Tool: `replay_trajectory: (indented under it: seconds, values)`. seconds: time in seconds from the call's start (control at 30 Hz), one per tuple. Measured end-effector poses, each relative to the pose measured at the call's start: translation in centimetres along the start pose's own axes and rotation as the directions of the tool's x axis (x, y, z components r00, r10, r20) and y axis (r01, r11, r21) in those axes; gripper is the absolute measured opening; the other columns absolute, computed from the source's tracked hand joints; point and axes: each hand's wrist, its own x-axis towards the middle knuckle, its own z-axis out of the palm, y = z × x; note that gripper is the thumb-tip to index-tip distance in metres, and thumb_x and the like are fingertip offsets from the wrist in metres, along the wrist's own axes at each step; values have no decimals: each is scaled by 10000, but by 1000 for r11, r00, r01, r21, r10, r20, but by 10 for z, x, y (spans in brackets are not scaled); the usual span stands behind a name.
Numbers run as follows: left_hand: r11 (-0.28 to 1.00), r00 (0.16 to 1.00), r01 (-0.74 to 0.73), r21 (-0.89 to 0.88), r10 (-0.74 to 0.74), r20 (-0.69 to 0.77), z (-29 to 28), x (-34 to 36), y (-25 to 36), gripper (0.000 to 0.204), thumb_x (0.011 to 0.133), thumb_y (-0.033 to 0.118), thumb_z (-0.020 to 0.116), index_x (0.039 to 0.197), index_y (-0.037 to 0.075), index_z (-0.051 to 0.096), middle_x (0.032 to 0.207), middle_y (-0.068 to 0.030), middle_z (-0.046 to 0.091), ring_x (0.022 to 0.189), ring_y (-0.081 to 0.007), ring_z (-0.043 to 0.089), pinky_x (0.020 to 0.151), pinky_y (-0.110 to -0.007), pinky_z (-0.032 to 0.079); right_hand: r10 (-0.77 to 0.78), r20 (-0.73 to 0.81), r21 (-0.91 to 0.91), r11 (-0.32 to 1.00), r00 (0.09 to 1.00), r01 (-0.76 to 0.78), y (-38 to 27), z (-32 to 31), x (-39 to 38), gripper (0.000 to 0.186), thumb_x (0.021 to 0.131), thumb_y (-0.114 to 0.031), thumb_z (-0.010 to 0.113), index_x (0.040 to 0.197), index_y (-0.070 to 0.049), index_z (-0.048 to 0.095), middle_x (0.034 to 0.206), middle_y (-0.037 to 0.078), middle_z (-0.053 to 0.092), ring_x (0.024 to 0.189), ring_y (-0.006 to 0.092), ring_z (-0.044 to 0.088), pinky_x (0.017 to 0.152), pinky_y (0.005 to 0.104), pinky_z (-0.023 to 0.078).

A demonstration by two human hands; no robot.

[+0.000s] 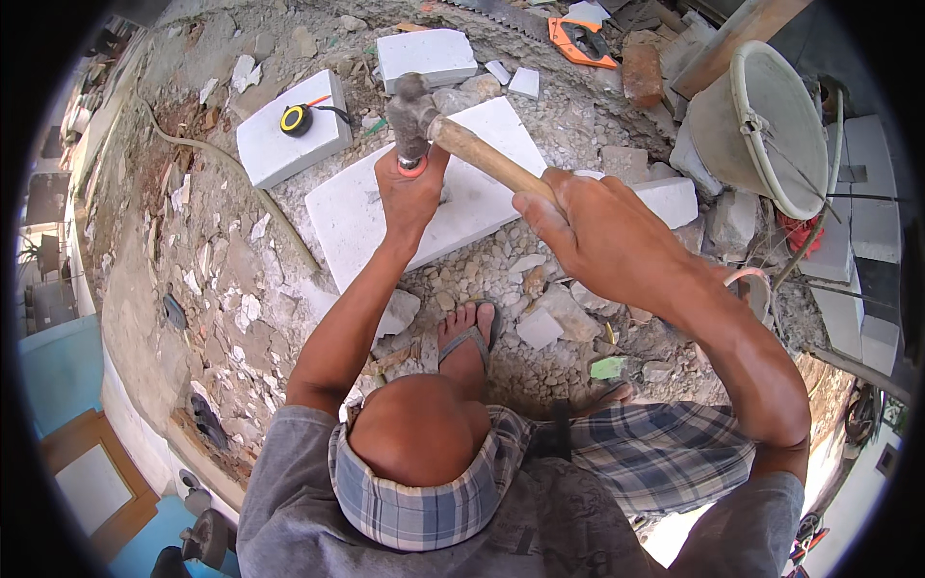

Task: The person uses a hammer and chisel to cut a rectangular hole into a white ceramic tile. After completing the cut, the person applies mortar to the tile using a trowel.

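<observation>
My left hand grips an upright chisel with a red ring, over a large white block. My right hand is closed round the wooden handle of a hammer, whose metal head is at the chisel's top. The chisel's tip is hidden by my left hand. A smaller white block to the left carries a yellow and black tape measure. Another white block lies beyond, and one lies to the right.
An orange-handled saw lies at the back. A whitish bucket stands at the right beside stacked blocks. A hose crosses the rubble-covered ground at the left. My sandalled foot is below the large block.
</observation>
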Motion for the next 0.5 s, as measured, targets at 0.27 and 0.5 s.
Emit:
replay_trajectory:
  seconds: [0.27, 0.5]
  values:
    - [996, 996, -84, 16, 84, 18, -1, -7, -24, 318, 950, 148, 792, 719, 29, 609, 622, 40, 535, 603, -60, 449, 546, -290, 380, 52, 84, -74, 996, 995, -45, -1, 13, -7, 429, 1098, -364, 552, 1068, 56, 637, 693, 261, 675, 736, 479, 707, 685, 573, 517]
    - [992, 991, 74, -105, -85, -99, -2, 28, -16, 362, 938, 151, 765, 657, 68, 552, 583, 27, 527, 541, -67, 467, 517, -288, 388, 130, -17, -22, 991, 991, -130, 22, -8, -64, 400, 1115, -367, 536, 1035, 21, 592, 667, 180, 607, 568, 370, 576, 592, 482, 459]
